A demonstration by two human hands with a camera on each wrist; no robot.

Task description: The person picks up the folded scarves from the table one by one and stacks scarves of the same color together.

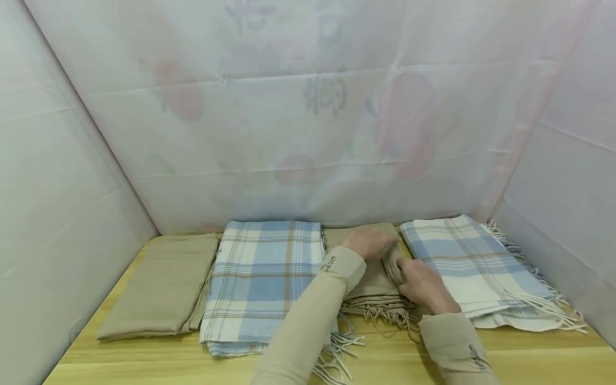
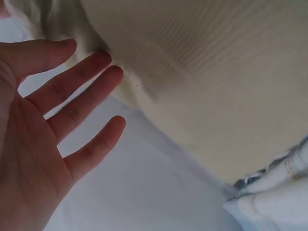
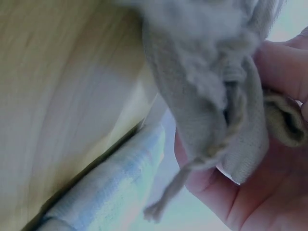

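A folded beige fringed scarf (image 1: 372, 280) lies right of centre on the table. My right hand (image 1: 425, 286) grips the folded layers at its right edge. In the right wrist view, the thumb and fingers of that hand (image 3: 284, 187) are around the beige folds, with a twisted tassel hanging down. My left hand (image 1: 370, 243) is at the scarf's far right part. The left wrist view shows this hand (image 2: 38, 154) with fingers fairly straight and spread, fingertips at the edge of the beige cloth (image 2: 216, 86); it does not pinch the cloth there.
A blue-and-white plaid scarf (image 1: 264, 299) lies folded to the left, with a plain beige folded cloth (image 1: 159, 289) beyond it. Another plaid scarf (image 1: 471, 262) with white fringe lies at the right. White sheets (image 1: 289, 133) wall the wooden table (image 1: 192, 369) at the back and sides.
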